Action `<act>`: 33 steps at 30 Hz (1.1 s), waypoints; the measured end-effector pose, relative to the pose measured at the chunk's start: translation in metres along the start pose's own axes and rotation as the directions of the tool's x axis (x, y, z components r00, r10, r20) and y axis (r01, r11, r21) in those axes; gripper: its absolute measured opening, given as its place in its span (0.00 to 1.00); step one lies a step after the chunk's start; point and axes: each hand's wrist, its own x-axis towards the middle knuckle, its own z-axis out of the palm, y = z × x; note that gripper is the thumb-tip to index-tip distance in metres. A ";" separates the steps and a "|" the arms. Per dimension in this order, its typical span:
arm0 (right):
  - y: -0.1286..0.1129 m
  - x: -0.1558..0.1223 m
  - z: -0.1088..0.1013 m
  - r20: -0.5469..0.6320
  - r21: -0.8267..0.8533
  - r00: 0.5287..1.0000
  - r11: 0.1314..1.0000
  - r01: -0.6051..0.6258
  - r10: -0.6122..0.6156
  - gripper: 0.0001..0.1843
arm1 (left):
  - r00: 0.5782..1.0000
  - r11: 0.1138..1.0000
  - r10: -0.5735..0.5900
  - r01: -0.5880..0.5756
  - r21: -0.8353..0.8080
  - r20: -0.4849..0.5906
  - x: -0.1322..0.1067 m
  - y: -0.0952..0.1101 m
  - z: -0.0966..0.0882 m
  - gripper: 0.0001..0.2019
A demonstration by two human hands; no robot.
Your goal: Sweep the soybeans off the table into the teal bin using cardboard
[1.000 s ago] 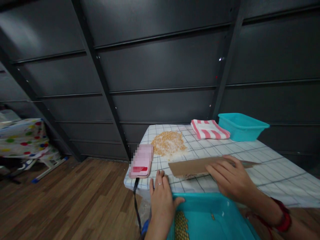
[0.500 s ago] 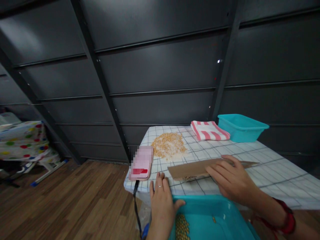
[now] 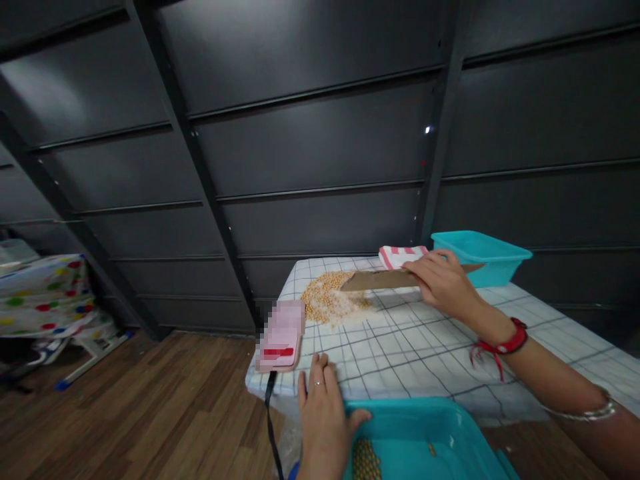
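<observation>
My right hand grips a flat strip of cardboard above the table, its left end over the edge of a pile of yellow beans. White grains or powder lie among these beans. My left hand rests on the left rim of a teal basin, thumb apart over the rim and fingers stretched toward the table. Inside that basin, at the left, are more beans; a few loose ones lie further right.
A checked cloth covers the table. At its back stand a second teal basin and a folded pink-and-white striped towel. Near the left edge lies a pink phone with a black strap. Dark panelled wall rises behind.
My right hand has carried the cardboard forward and up, from the table's front part to the pile's right side. My left hand has stayed at the basin rim.
</observation>
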 end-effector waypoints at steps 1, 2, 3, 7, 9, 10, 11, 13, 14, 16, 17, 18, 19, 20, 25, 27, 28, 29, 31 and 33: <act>0.003 0.005 0.006 0.015 0.010 0.999 0.999 -0.034 0.034 0.14 | 1.000 1.000 -0.001 0.001 0.001 -0.001 0.000 0.001 0.000 0.37; 0.005 0.011 0.013 0.015 0.010 0.999 0.999 -0.053 0.052 0.14 | 1.000 1.000 -0.003 0.003 0.002 0.000 0.000 0.001 0.000 0.37; 0.005 0.017 0.021 0.013 0.014 0.998 0.998 -0.060 0.060 0.15 | 1.000 1.000 -0.006 0.006 0.003 0.002 0.000 0.002 0.000 0.36; -0.003 0.034 0.050 0.025 0.041 0.998 0.997 -0.066 0.065 0.19 | 1.000 1.000 -0.012 0.012 0.004 0.029 -0.001 0.000 0.000 0.33; -0.010 0.039 0.061 0.025 0.058 0.998 0.997 -0.054 0.053 0.19 | 0.998 1.000 0.003 -0.003 -0.003 0.057 -0.002 -0.004 0.002 0.32; -0.014 0.040 0.066 0.025 0.065 0.999 0.997 -0.048 0.046 0.19 | 0.997 1.000 0.017 -0.017 -0.012 0.074 -0.002 -0.006 0.003 0.32; -0.017 0.040 0.070 0.023 0.071 0.999 0.997 -0.040 0.039 0.18 | 0.996 0.999 0.034 -0.032 -0.024 0.088 -0.003 -0.009 0.004 0.31; -0.022 0.039 0.076 0.019 0.082 1.000 0.996 -0.026 0.024 0.17 | 0.994 0.999 0.038 -0.034 -0.040 0.105 -0.004 -0.012 0.007 0.32; -0.024 0.037 0.078 0.017 0.088 1.000 0.996 -0.016 0.015 0.17 | 0.993 0.998 0.037 -0.032 -0.044 0.110 -0.004 -0.014 0.008 0.32; -0.028 0.034 0.079 0.013 0.102 1.000 0.995 0.007 -0.008 0.17 | 0.993 0.999 0.028 -0.023 -0.049 0.112 -0.005 -0.014 0.009 0.33; -0.029 0.032 0.079 0.011 0.110 1.000 0.994 0.019 -0.020 0.17 | 0.994 0.998 0.023 -0.017 -0.052 0.111 -0.005 -0.014 0.009 0.33; -0.029 0.031 0.078 0.008 0.117 0.999 0.993 0.031 -0.032 0.18 | 0.994 0.998 0.016 -0.010 -0.057 0.110 -0.005 -0.013 0.009 0.33; -0.028 0.030 0.076 0.005 0.125 0.999 0.991 0.041 -0.042 0.18 | 0.994 0.998 0.011 -0.004 -0.063 0.110 -0.005 -0.012 0.008 0.32; -0.027 0.029 0.074 0.001 0.133 0.999 0.990 0.050 -0.051 0.18 | 0.994 0.998 0.001 0.007 -0.068 0.111 -0.004 -0.011 0.006 0.32; -0.017 0.026 0.067 -0.035 0.161 0.997 0.984 0.077 -0.073 0.18 | 0.991 0.995 -0.056 0.066 -0.078 0.122 0.001 -0.001 -0.003 0.32; -0.017 0.025 0.068 -0.051 0.166 0.997 0.983 0.073 -0.065 0.18 | 0.991 0.993 -0.080 0.089 -0.074 0.110 0.003 0.002 -0.006 0.33; -0.019 0.025 0.069 -0.058 0.168 0.997 0.983 0.068 -0.059 0.18 | 0.991 0.993 -0.089 0.097 -0.070 0.102 0.003 0.003 -0.006 0.33; -0.022 0.025 0.072 -0.064 0.170 0.997 0.983 0.063 -0.053 0.19 | 0.991 0.993 -0.095 0.102 -0.065 0.095 0.002 0.003 -0.005 0.33; -0.029 0.025 0.077 -0.071 0.176 0.996 0.982 0.062 -0.050 0.19 | 0.993 0.995 -0.075 0.080 -0.058 0.090 0.001 -0.001 -0.001 0.33; -0.037 0.026 0.082 -0.073 0.186 0.996 0.980 0.073 -0.060 0.19 | 0.995 0.998 0.002 0.004 -0.060 0.099 -0.001 -0.006 0.004 0.33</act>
